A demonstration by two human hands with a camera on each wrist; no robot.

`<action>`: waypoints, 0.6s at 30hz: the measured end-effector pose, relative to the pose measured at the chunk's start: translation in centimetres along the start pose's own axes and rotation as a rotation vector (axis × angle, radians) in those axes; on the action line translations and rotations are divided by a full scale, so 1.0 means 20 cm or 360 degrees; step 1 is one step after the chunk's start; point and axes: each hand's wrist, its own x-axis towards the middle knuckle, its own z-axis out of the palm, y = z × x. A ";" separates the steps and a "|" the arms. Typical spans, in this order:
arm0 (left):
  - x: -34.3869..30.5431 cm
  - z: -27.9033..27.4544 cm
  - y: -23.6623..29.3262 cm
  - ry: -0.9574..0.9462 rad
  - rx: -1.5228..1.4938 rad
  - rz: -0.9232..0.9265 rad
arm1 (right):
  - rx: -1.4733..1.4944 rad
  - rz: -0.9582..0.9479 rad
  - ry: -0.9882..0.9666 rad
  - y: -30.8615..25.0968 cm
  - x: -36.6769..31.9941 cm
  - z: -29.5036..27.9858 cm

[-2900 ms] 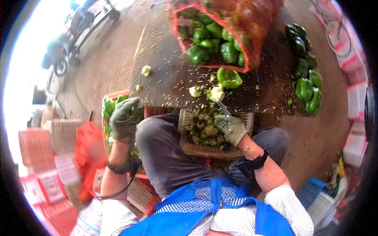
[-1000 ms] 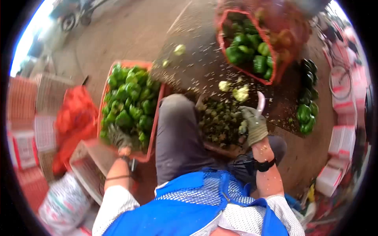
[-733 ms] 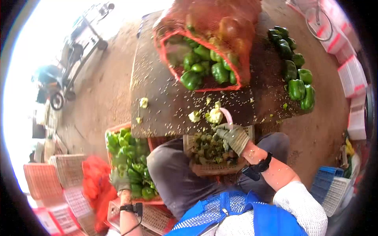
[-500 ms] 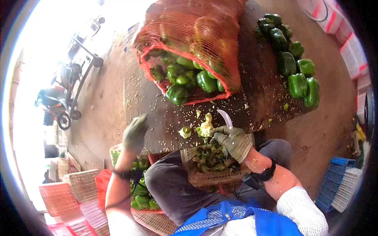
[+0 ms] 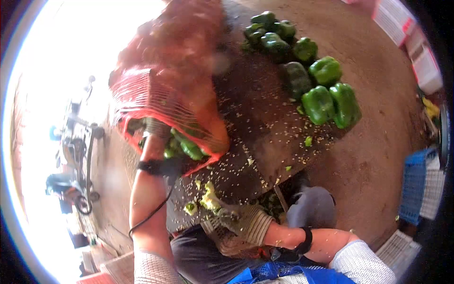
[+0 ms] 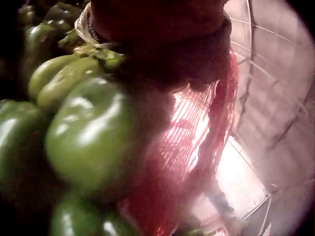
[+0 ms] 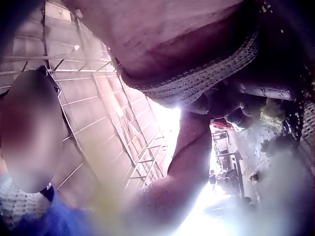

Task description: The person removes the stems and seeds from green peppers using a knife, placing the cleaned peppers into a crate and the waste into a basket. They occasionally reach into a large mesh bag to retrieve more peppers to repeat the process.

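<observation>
My gloved left hand (image 5: 156,128) reaches into the mouth of a red mesh sack (image 5: 175,94), among green bell peppers (image 5: 187,146). Its fingers are hidden there. The left wrist view has a glossy bell pepper (image 6: 88,132) close by, with the sack's netting (image 6: 189,123) beside it. My gloved right hand (image 5: 246,222) is low at the table's near edge, fingers curled, next to pale pepper cores (image 5: 209,196). Earlier head frames show a curved knife in this hand; its blade is out of sight now.
Several whole bell peppers (image 5: 319,104) stand grouped on the right of the dark table (image 5: 255,146), which is strewn with seeds. Below the right hand is a crate (image 5: 224,239) between the knees. Blue crates (image 5: 414,184) stand at far right, a cart (image 5: 78,151) at far left.
My left hand went from the crate of peppers at the left, up over the table and into the sack. The right hand stayed near the cores, its knife blade dropping from sight. The head view shifted right.
</observation>
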 end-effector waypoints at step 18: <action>-0.86 0.40 0.14 0.1297 0.0261 -0.0079 | 0.0505 0.0004 0.0424 0.04 0.04 0.09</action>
